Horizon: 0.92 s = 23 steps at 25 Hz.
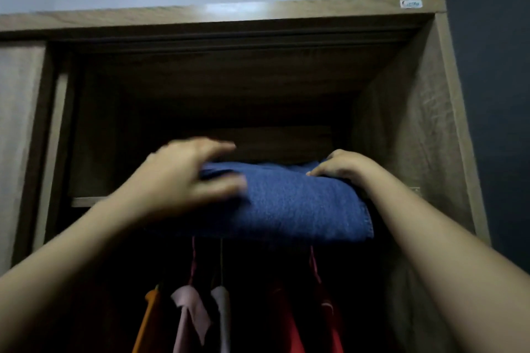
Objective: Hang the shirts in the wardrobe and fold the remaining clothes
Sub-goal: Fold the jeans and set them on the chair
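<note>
Denim fold (289, 203) is perching mid-frame on the shelf (86, 201); left hand (183, 180) spreading against it, right hand (342, 165) curling over its end; needs pushing back evenly.

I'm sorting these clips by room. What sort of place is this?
Probably a bedroom, at an open wooden wardrobe: shirts hang in it, and the left hand and right hand touch folded blue denim at its upper shelf.
</note>
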### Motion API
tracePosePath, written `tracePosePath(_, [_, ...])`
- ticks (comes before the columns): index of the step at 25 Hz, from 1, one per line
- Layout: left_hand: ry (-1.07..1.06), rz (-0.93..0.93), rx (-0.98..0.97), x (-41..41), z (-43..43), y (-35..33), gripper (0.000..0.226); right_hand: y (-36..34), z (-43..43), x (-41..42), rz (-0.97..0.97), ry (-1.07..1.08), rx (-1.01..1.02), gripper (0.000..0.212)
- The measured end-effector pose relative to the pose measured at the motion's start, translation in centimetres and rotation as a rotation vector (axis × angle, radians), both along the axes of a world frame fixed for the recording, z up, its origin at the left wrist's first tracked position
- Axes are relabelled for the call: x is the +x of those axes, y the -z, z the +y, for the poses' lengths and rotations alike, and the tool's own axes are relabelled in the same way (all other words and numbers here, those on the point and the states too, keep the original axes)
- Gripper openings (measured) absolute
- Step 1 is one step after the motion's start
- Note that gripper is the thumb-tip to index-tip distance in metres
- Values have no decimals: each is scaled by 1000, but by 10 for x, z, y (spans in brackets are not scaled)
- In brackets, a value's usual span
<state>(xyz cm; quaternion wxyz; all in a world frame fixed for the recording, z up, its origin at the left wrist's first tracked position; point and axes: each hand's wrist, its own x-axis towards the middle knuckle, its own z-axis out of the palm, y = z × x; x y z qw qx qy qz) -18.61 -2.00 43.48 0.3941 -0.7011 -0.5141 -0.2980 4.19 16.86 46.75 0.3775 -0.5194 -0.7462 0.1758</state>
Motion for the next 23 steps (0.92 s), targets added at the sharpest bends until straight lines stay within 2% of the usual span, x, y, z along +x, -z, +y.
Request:
tracePosePath(2, [-192, 462, 155, 4, -2, 49, 82, -2, 2, 3, -29, 6, 5, 84])
tracePosePath(4, [-302, 613, 293, -3, 11, 68, 69, -2, -4, 5, -68, 29, 22, 83])
tracePosePath(6, [-297, 590, 374, -9, 17, 58, 59, 3, -19, 6, -114, 113, 128, 82])
tracePosePath(8, [-277, 530, 386, -12, 17, 40, 57, 5, -43, 13, -62, 140, 429, 77])
tracePosePath(10, [-300, 422, 281, -11, 11, 23, 66, 13, -79, 26, -7, -158, 783, 73])
tracePosePath(11, [-317, 374, 231, -9, 7, 16, 71, 20, -101, 34, -114, -307, 904, 76])
tracePosePath(12, [-323, 326, 216, -6, 6, 8, 71, 27, -116, 42, -298, -342, 1008, 82])
tracePosePath(14, [-323, 256, 206, 2, 14, -5, 66, 39, -117, 54, -630, -157, 1175, 91])
tracePosePath(15, [-308, 244, 201, 5, 21, -10, 64, 41, -108, 59, -701, -54, 1219, 90])
tracePosePath(17, [-266, 258, 176, 18, 39, -20, 62, 32, -91, 65, -767, 72, 1174, 79])
tracePosePath(19, [-232, 303, 181, 28, 63, -25, 62, 21, -77, 71, -861, 144, 1023, 71])
tracePosePath(23, [-128, 463, 154, 42, 104, -23, 67, 24, -56, 88, -952, 231, 876, 66])
